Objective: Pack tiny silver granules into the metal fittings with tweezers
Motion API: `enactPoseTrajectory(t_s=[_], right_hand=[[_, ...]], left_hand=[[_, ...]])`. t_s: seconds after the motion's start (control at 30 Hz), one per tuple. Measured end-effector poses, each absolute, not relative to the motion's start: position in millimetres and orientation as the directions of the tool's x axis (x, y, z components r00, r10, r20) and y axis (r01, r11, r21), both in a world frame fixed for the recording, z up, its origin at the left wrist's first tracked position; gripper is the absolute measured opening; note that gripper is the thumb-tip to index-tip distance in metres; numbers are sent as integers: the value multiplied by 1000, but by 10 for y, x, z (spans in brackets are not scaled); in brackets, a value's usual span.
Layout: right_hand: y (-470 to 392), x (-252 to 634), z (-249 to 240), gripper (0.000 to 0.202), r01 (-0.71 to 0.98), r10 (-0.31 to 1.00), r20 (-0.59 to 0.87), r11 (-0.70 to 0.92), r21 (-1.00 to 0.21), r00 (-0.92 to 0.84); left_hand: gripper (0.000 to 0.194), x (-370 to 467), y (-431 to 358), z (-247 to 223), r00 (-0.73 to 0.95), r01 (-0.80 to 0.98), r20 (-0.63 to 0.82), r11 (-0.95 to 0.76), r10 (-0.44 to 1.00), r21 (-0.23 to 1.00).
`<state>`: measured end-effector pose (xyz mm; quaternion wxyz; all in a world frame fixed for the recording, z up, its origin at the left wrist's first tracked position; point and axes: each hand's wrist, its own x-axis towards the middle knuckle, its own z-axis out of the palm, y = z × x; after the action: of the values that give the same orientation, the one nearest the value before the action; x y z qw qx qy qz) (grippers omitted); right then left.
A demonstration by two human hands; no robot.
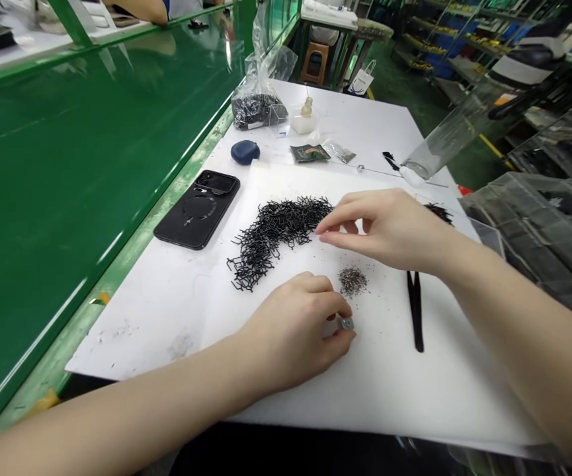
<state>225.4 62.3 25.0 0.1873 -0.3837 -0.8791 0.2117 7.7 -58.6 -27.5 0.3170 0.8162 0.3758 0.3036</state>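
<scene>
My left hand (pixel 310 324) is closed on a small grey metal block (pixel 346 323), pinched between thumb and finger near the front of the white sheet. My right hand (pixel 379 228) reaches in from the right, thumb and forefinger pressed together at the right end of a curved pile of bent black wire pieces (pixel 286 228). Whether those fingertips hold a piece is too small to tell. Between the two hands lies a little heap of tiny brownish metal bits (pixel 353 281). Black tweezers (pixel 415 314) lie to its right, partly under my right forearm.
A black phone (pixel 198 210) and a dark blue round case (pixel 245 153) lie left. Behind are a bag of black parts (pixel 258 109), a green packet (pixel 310 153) and a clear bottle (pixel 444 142), leaning. Plastic bins (pixel 543 231) stand right; a green conveyor belt (pixel 92 152) runs left.
</scene>
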Motion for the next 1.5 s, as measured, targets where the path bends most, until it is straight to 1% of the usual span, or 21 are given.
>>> enactPoseTrajectory(t_s=[0.23, 0.4, 0.47, 0.6, 0.7, 0.83, 0.87, 0.93, 0.97, 1.13, 1.2, 1.3, 1.37, 1.5], right_hand=[[759, 1981, 75, 12, 547, 717, 174, 645, -534, -675], [741, 2027, 135, 12, 549, 737, 184, 624, -556, -651], [712, 2077, 181, 12, 558, 764, 206, 601, -573, -612], [639, 2211, 197, 14, 583, 846, 277, 519, -626, -455], [618, 2275, 142, 14, 583, 881, 275, 463, -667, -386], [654, 2291, 67, 10, 570, 899, 257, 426, -702, -356], [667, 2293, 56, 12, 568, 901, 261, 423, -706, -346], [687, 2302, 41, 24, 566, 906, 265, 415, -712, -330], [691, 2310, 38, 26, 565, 908, 262, 410, -716, -327], [676, 2353, 46, 12, 542, 927, 192, 347, -766, -322], [688, 2354, 47, 12, 530, 936, 177, 321, -785, -305], [739, 2332, 41, 11, 511, 943, 193, 310, -802, -270], [751, 2315, 52, 9, 491, 945, 213, 312, -813, -248], [553, 2321, 155, 19, 413, 939, 279, 339, -845, -200]], left_hand=[[13, 103, -582, -313, 546, 417, 241, -509, 802, 753], [11, 108, -580, -320, 547, 414, 239, -508, 802, 756], [11, 105, -583, -318, 546, 409, 243, -508, 802, 758], [10, 98, -597, -301, 536, 407, 247, -503, 807, 762], [9, 91, -600, -284, 530, 407, 250, -502, 810, 763], [9, 82, -584, -274, 528, 407, 254, -505, 810, 761], [10, 81, -578, -274, 528, 409, 255, -506, 810, 760], [9, 80, -570, -273, 531, 408, 258, -510, 807, 757], [8, 80, -567, -273, 533, 407, 259, -513, 805, 756], [13, 81, -567, -278, 530, 399, 266, -513, 806, 760], [12, 84, -565, -288, 528, 394, 271, -514, 805, 762], [10, 86, -563, -286, 528, 386, 272, -513, 804, 767], [11, 82, -569, -266, 526, 382, 270, -507, 807, 773], [13, 79, -580, -232, 514, 357, 276, -495, 812, 792]])
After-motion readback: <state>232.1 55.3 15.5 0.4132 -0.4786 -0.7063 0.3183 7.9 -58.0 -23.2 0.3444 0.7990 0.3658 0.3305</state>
